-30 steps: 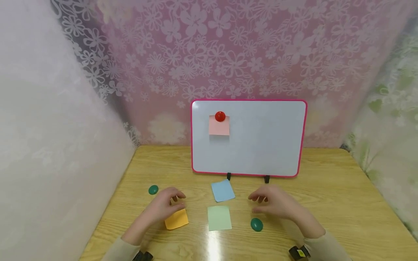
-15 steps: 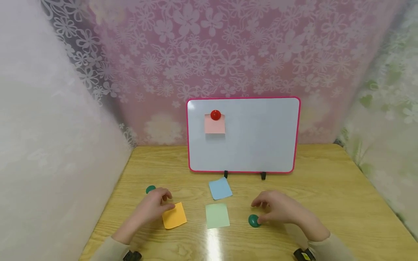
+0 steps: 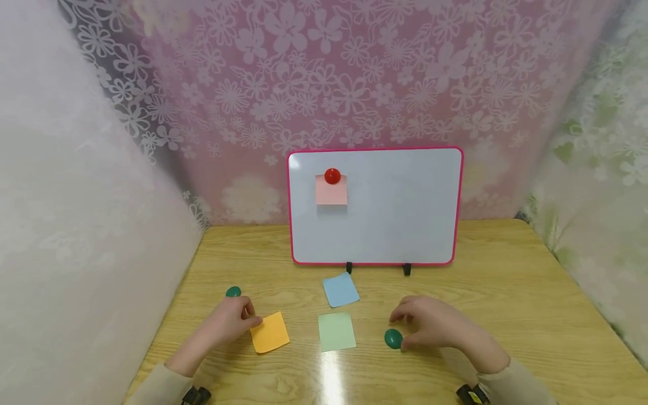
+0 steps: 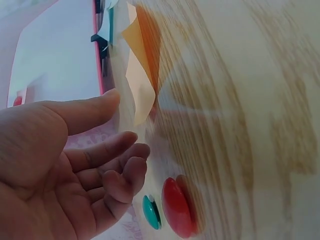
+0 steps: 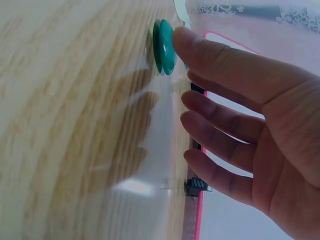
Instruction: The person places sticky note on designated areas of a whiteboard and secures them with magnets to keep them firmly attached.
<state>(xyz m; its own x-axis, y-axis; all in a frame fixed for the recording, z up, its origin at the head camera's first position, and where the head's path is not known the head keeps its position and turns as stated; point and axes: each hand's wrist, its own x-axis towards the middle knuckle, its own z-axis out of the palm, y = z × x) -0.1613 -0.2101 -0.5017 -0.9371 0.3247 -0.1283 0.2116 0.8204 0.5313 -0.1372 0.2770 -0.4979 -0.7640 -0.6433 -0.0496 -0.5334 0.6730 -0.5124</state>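
Observation:
My left hand (image 3: 226, 322) is loosely curled with nothing in it, beside the orange sticky note (image 3: 270, 333). Its thumb tip overlaps the note's left corner in the head view. Past its fingers lie a green magnet (image 3: 233, 292) and a red magnet (image 4: 176, 207); the hand hides the red one from the head view. My right hand (image 3: 430, 323) has relaxed, spread fingers and holds nothing. Its thumb is right beside another green magnet (image 5: 167, 47); whether they touch I cannot tell. Between the hands lie a pale green sticky note (image 3: 337, 332) and a blue one (image 3: 341, 290).
A whiteboard (image 3: 400, 208) with a pink frame stands upright at the back on black feet (image 3: 407, 269). On its upper left, a red magnet (image 3: 332, 176) holds a pink sticky note (image 3: 331, 194). Patterned wall coverings (image 3: 324, 84) surround the wooden table (image 3: 486, 292).
My left hand has drawn back leftward off the orange note, towards the green magnet. My right hand has come down and closer to the other green magnet. The head view has shifted slightly.

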